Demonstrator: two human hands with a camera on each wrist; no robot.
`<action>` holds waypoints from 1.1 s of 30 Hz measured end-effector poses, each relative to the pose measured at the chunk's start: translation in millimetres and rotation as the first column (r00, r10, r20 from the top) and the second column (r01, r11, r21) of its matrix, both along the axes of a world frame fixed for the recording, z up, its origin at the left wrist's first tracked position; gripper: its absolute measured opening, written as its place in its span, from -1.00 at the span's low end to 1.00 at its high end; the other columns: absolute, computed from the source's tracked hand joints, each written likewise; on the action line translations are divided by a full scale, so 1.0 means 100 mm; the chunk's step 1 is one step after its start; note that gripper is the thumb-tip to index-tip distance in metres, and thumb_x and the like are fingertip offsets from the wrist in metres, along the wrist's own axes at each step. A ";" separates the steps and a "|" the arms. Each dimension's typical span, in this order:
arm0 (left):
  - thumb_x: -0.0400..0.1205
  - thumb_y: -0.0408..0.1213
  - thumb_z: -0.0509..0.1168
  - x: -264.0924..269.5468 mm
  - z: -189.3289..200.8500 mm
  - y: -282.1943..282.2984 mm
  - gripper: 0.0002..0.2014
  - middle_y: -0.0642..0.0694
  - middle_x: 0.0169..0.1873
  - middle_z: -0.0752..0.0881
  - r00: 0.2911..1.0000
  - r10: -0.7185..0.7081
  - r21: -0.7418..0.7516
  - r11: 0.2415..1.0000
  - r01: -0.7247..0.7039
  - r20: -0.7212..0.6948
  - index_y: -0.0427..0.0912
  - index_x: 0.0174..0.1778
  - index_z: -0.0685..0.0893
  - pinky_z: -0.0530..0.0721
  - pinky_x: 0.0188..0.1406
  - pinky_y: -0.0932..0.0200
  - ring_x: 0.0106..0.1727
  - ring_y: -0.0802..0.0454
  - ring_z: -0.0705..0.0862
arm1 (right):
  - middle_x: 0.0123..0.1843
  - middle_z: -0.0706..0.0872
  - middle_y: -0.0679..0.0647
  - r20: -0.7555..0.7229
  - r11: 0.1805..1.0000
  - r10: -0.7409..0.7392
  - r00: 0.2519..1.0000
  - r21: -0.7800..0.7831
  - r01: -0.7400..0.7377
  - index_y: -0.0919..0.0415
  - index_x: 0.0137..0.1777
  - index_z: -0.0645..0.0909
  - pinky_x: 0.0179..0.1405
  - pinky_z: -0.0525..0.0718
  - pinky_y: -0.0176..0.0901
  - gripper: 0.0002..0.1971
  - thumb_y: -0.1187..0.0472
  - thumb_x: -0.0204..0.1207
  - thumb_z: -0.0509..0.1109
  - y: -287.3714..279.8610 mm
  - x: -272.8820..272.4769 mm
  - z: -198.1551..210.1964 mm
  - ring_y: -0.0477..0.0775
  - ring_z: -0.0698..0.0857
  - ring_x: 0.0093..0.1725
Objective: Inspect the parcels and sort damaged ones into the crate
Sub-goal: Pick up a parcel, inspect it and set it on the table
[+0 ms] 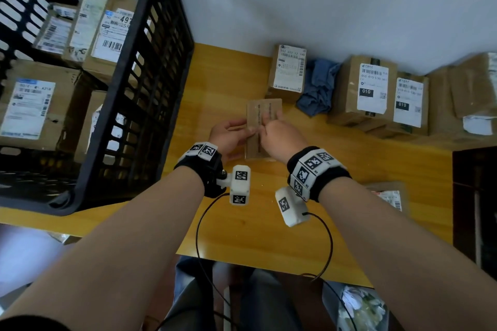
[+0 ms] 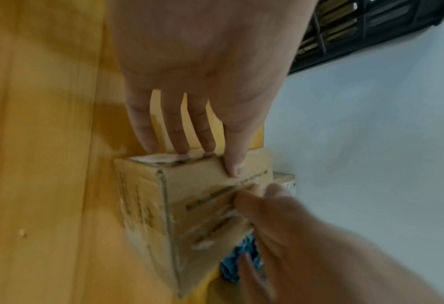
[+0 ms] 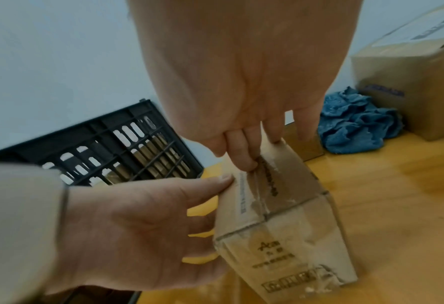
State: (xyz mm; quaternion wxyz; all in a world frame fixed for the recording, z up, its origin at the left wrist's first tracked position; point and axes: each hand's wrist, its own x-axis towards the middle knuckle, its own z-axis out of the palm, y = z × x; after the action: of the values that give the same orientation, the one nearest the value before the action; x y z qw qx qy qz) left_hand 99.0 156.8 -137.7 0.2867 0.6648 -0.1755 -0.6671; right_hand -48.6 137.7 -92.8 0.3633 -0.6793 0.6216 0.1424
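A small worn cardboard parcel (image 1: 262, 121) stands on the yellow table (image 1: 242, 223) between both hands. My left hand (image 1: 236, 130) grips its left side, thumb on the top face. My right hand (image 1: 271, 122) holds it from the right, with its fingers over the top seam. In the left wrist view the parcel (image 2: 197, 205) has scuffed, peeling tape. The right wrist view shows the parcel (image 3: 293, 226) with a torn lower corner and ripped tape on top. The black slatted crate (image 1: 139, 105) stands at the left and holds several labelled parcels.
Several labelled boxes (image 1: 371, 88) line the wall at the back right, another box (image 1: 289, 70) stands behind the held parcel, and a crumpled blue cloth (image 1: 317, 88) lies between them. A flat parcel (image 1: 387, 193) lies near my right forearm. Dark furniture (image 1: 476, 196) borders the table's right end.
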 end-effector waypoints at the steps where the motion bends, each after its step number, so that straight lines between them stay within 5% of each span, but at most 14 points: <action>1: 0.63 -0.27 0.59 0.01 0.00 0.00 -0.64 -0.07 0.17 0.85 1.000 -0.001 0.004 1.000 0.001 -0.002 -0.01 0.31 0.70 0.75 -0.37 0.15 0.07 0.07 0.83 | 0.85 -0.14 0.33 -0.004 1.000 -0.006 1.000 0.013 0.006 0.18 0.86 -0.07 0.73 0.32 0.16 -0.38 0.05 0.88 -0.01 -0.01 0.00 -0.01 0.27 0.14 0.82; 10: 0.63 -0.28 0.58 -0.05 0.03 -0.01 -0.63 -0.08 0.12 0.86 0.999 0.039 0.002 0.999 -0.039 0.014 -0.03 0.33 0.70 0.76 -0.44 0.18 0.04 0.04 0.85 | 0.87 -0.17 0.25 -0.086 1.000 -0.003 0.996 0.017 0.004 0.14 0.86 -0.04 0.67 0.39 0.16 -0.37 0.02 0.87 0.03 -0.05 0.07 0.05 0.31 0.29 0.76; 13: 0.66 -0.23 0.56 -0.05 0.04 0.01 -0.68 -0.08 0.13 0.84 1.000 0.021 0.018 1.000 -0.021 0.011 -0.02 0.30 0.71 0.76 -0.28 0.07 0.13 -0.03 0.82 | 0.79 0.29 0.30 0.063 0.998 -0.055 0.996 -0.040 0.057 0.27 0.61 0.55 0.62 0.46 0.10 -0.54 0.06 0.83 0.15 -0.05 -0.02 0.11 0.33 0.40 0.70; 15: 0.67 -0.19 0.54 -0.03 0.05 0.03 -0.75 -0.09 0.13 0.83 1.000 0.018 0.018 1.000 -0.018 -0.005 -0.01 0.24 0.72 0.80 -0.20 0.01 0.15 -0.08 0.81 | 0.50 0.67 0.22 0.228 0.961 -0.166 0.959 -0.180 0.209 0.27 0.31 0.76 0.39 0.60 -0.04 -0.70 0.15 0.75 0.31 -0.02 -0.08 0.14 0.23 0.64 0.47; 17: 0.72 -0.11 0.48 -0.02 0.07 0.03 -0.78 -0.11 0.19 0.82 1.000 0.012 0.008 1.000 -0.011 -0.023 -0.04 0.25 0.74 0.85 -0.07 -0.06 0.20 -0.12 0.80 | 0.39 0.60 0.06 0.349 0.885 -0.307 0.886 -0.237 0.400 0.15 0.42 0.65 0.24 0.53 -0.20 -0.63 0.09 0.66 0.47 0.00 -0.10 0.14 0.06 0.64 0.30; 19: 0.79 -0.01 0.36 -0.04 0.09 0.03 -0.75 -0.11 0.23 0.80 0.999 -0.019 0.009 1.000 0.019 -0.037 -0.04 0.27 0.77 0.85 0.00 -0.09 0.23 -0.12 0.78 | 0.36 0.43 0.00 0.361 0.838 -0.439 0.823 -0.165 0.520 0.06 0.55 0.45 0.25 0.53 -0.15 -0.34 -0.09 0.53 0.59 0.00 -0.12 0.07 0.04 0.55 0.27; 24: 0.84 0.01 0.23 -0.12 0.07 0.04 -0.75 -0.13 0.28 0.76 0.994 -0.092 0.029 0.995 0.094 -0.050 0.05 0.17 0.81 0.84 0.19 -0.21 0.30 -0.16 0.74 | 0.59 0.42 0.19 0.260 0.793 -0.585 0.769 -0.020 0.609 0.07 0.75 0.03 0.55 0.52 0.23 0.21 -0.23 0.27 0.73 -0.03 -0.14 -0.14 0.33 0.44 0.58; 27: 0.81 0.06 0.29 -0.12 0.07 0.05 -0.71 -0.12 0.31 0.73 0.996 -0.066 0.019 0.998 0.067 -0.058 0.03 0.32 0.75 0.85 0.12 -0.17 0.32 -0.19 0.72 | 0.69 0.35 0.18 0.343 0.779 -0.580 0.739 -0.033 0.627 -0.07 0.82 -0.19 0.61 0.46 0.33 0.40 -0.13 0.21 0.79 0.00 -0.15 -0.16 0.35 0.37 0.65; 30: 0.78 0.14 0.28 -0.09 0.11 -0.01 -0.66 -0.07 0.31 0.75 0.998 0.018 -0.074 0.997 -0.022 -0.061 0.11 0.38 0.72 0.82 0.18 -0.26 0.35 -0.15 0.72 | 0.64 0.34 0.15 0.445 0.796 -0.483 0.754 -0.136 0.590 -0.18 0.80 -0.13 0.59 0.47 0.29 0.41 -0.05 0.13 0.84 0.04 -0.15 -0.12 0.27 0.39 0.61; 33: 0.80 0.12 0.26 -0.06 0.19 -0.10 -0.68 -0.01 0.23 0.83 0.990 0.103 -0.164 0.979 -0.118 -0.098 0.06 0.33 0.74 0.80 0.19 -0.23 0.30 -0.04 0.77 | 0.44 0.36 0.05 0.574 0.795 -0.392 0.719 -0.183 0.578 -0.06 0.60 0.25 0.37 0.55 -0.15 0.05 0.07 0.19 0.83 0.09 -0.16 -0.04 0.03 0.47 0.39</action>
State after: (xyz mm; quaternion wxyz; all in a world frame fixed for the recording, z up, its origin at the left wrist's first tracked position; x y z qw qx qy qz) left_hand 92.9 147.3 -118.5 0.3862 0.6164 -0.1816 -0.6617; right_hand -64.2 146.9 -97.1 0.4116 -0.5545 0.6764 -0.2562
